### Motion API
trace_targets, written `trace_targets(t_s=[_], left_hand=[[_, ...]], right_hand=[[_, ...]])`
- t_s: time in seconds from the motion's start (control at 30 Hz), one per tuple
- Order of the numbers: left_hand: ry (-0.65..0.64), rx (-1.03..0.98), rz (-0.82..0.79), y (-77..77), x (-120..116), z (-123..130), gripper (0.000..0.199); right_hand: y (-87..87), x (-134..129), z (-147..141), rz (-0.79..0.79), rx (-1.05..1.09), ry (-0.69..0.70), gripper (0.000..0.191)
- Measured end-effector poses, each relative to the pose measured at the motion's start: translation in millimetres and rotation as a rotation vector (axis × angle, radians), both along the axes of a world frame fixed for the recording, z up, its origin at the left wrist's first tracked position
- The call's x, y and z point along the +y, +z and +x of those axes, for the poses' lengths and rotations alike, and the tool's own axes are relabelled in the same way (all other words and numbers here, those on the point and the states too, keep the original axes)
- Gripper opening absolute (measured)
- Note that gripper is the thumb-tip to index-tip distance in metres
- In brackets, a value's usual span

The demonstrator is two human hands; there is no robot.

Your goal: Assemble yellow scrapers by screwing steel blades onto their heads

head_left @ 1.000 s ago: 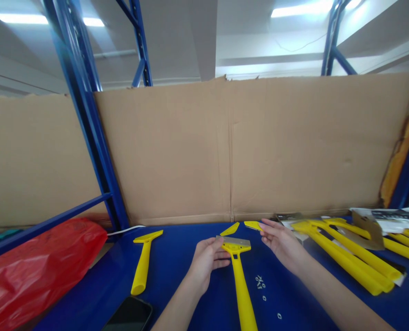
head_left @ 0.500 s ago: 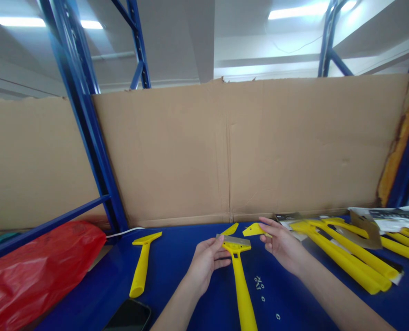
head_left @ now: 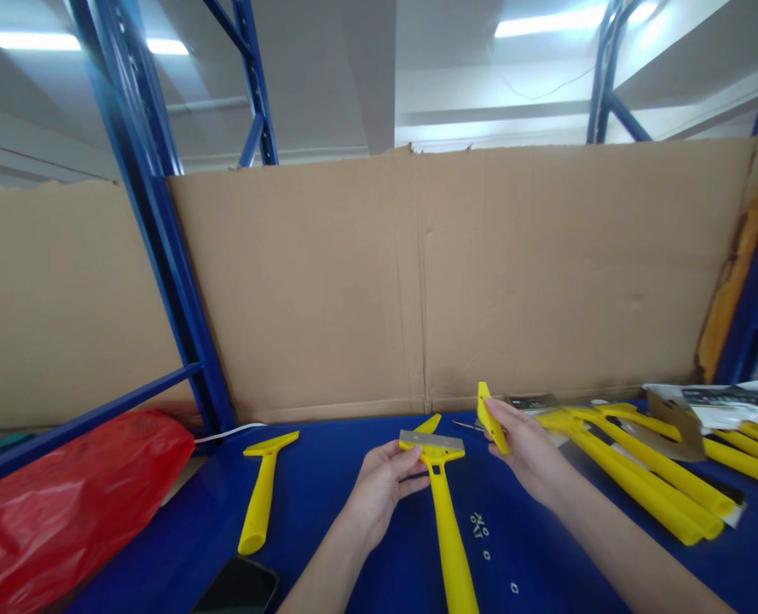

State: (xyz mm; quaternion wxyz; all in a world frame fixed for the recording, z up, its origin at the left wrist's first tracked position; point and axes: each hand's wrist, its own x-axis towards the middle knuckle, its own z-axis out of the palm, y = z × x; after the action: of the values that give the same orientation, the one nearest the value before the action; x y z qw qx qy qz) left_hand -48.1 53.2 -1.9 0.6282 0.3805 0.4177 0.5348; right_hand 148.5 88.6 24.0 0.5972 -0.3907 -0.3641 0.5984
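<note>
My left hand [head_left: 384,486] is closed on the head of a yellow scraper [head_left: 448,520], thumb on top and fingers beneath. A grey metal blade [head_left: 432,441] lies across that head, and the handle points down toward me. Raised at the right, my right hand [head_left: 524,448] pinches a yellow plastic cover plate [head_left: 492,418], tilted nearly upright and apart from the scraper. Another yellow plastic piece [head_left: 429,423] lies just behind the scraper head. Several small screws and nuts [head_left: 479,524] are scattered on the blue tabletop [head_left: 333,452] to the right of the handle.
A second scraper [head_left: 263,490] lies at left, near a black phone [head_left: 241,587] and a red plastic bag [head_left: 84,503]. Several yellow handles [head_left: 647,477] are piled at right by a cardboard piece. A cardboard wall [head_left: 327,290] and blue rack posts [head_left: 161,256] stand behind.
My right hand has turned the yellow cover plate from nearly flat to nearly upright, slightly farther from the scraper. My left thumb has shifted down off the blade onto the scraper head.
</note>
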Motion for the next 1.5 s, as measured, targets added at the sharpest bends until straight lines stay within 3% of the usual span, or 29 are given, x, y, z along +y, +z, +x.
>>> trace_targets(t_s=[0.2,0.43,0.7,1.27,1.5], left_hand=[[-0.009,-0.016,-0.008,0.4,-1,2,0.015],[-0.040,-0.023,0.019,0.0,-1,2,0.025],[-0.059,-0.001,0.042,-1.5,-1,1,0.030],[-0.071,-0.010,0.051,-2.7,0,0,0.033],[-0.067,-0.014,0.061,-0.8,-1,1,0.030]], right_hand=[[-1.3,-1,-10,0.117,-0.198,0.004,0.031],[-3.6,2,-20,0.231,-0.317,0.072,0.026],[-3.9,-2,-33,0.316,-0.443,0.131,0.002],[-7.6,-4,-30,0.486,-0.704,0.091,0.015],[-8.0,-6,-27,0.585,-0.812,0.005,0.013]])
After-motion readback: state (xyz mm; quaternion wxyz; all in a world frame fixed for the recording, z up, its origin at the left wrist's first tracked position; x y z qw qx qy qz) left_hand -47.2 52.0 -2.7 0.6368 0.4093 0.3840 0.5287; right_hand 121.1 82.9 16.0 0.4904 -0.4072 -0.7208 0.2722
